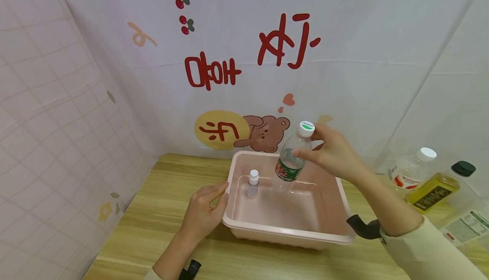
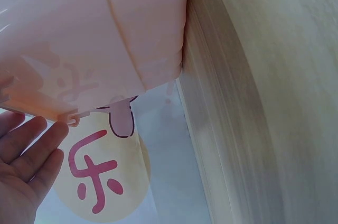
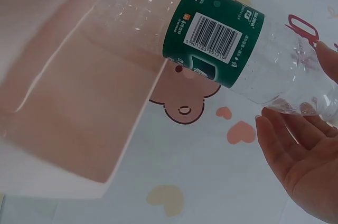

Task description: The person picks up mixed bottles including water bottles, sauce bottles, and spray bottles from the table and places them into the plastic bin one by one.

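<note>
A clear plastic water bottle with a green label and white cap tilts over the pink basin, its lower end inside. My right hand pinches its upper part between thumb and fingers; the right wrist view shows the barcode side of the label. Inside the basin at the left stands a small clear bottle with a white cap. My left hand is at the basin's left rim, its fingers nearly straight and right at the edge in the left wrist view.
On the right of the wooden table stand a white-capped clear bottle, a dark-capped bottle of yellow liquid and a clear container with a white label. A printed wall covering rises behind the basin.
</note>
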A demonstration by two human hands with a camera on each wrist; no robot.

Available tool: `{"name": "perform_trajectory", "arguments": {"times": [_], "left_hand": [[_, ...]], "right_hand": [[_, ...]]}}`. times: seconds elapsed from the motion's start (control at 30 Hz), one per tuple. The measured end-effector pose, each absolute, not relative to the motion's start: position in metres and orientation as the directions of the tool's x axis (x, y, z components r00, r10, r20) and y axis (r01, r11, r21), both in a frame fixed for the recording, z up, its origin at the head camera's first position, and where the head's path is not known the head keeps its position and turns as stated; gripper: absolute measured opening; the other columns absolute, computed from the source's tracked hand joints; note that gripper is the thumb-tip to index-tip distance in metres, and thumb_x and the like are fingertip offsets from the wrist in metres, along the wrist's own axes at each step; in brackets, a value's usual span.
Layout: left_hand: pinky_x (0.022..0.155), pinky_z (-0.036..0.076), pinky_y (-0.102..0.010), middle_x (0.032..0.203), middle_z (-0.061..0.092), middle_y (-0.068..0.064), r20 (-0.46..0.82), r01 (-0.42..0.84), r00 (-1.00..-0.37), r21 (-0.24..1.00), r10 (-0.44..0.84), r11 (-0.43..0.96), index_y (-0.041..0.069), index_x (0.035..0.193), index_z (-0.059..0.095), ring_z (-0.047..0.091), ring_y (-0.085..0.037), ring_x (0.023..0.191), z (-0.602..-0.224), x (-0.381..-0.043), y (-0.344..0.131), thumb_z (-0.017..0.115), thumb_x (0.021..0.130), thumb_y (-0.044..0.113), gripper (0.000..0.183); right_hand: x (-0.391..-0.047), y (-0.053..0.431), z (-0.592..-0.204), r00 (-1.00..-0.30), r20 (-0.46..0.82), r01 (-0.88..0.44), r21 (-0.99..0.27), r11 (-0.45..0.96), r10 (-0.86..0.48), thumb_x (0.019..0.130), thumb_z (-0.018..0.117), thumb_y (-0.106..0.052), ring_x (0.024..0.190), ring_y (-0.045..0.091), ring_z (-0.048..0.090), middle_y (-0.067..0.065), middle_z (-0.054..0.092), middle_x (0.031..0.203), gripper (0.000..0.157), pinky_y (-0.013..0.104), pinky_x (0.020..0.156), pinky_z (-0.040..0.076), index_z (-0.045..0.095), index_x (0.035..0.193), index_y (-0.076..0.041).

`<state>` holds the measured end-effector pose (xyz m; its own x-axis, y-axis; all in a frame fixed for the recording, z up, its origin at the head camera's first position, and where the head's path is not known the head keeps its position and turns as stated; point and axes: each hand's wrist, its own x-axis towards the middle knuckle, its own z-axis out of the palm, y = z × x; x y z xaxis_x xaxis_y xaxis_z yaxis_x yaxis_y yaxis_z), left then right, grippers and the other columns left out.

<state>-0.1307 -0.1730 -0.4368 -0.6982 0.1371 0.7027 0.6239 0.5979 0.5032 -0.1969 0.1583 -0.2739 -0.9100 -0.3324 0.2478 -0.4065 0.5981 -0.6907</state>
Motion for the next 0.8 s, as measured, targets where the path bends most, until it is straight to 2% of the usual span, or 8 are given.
{"name": "perform_trajectory", "arguments": {"times": [0.27,0.5,0.8], "left_hand": [[0.087,0.063,-0.047,0.118,0.076,-0.014,0.697,0.621,-0.703,0.506,0.141,0.598,-0.002,0.119,0.077,0.075,-0.03,0.105,-0.436,-0.131,-0.173,0.075,0.089,0.002,0.031],[0.087,0.063,-0.047,0.118,0.077,-0.013,0.7,0.625,-0.699,0.501,0.144,0.599,-0.003,0.118,0.077,0.075,-0.031,0.105,-0.435,-0.131,-0.172,0.075,0.088,0.002,0.031],[0.085,0.063,-0.047,0.117,0.077,-0.013,0.705,0.632,-0.694,0.5,0.145,0.592,-0.003,0.118,0.078,0.075,-0.03,0.103,-0.436,-0.132,-0.174,0.075,0.088,0.002,0.03]], "right_hand": [[-0.206,0.153,-0.285,-0.915,0.184,-0.381,-0.69,0.615,-0.36,0.087,0.087,-0.025,0.109,0.03,0.068,0.01,0.07,0.121,0.048,0.044,0.086,0.061,0.064,0.126,-0.007],[-0.209,0.148,-0.294,-0.916,0.128,-0.356,-0.695,0.624,-0.38,0.087,0.087,-0.026,0.097,0.029,0.075,0.016,0.069,0.122,0.054,0.045,0.082,0.062,0.061,0.13,-0.007],[-0.213,0.142,-0.302,-0.909,0.089,-0.356,-0.675,0.647,-0.407,0.087,0.087,-0.025,0.108,0.035,0.072,0.016,0.071,0.121,0.054,0.05,0.088,0.061,0.061,0.129,-0.004]]}}
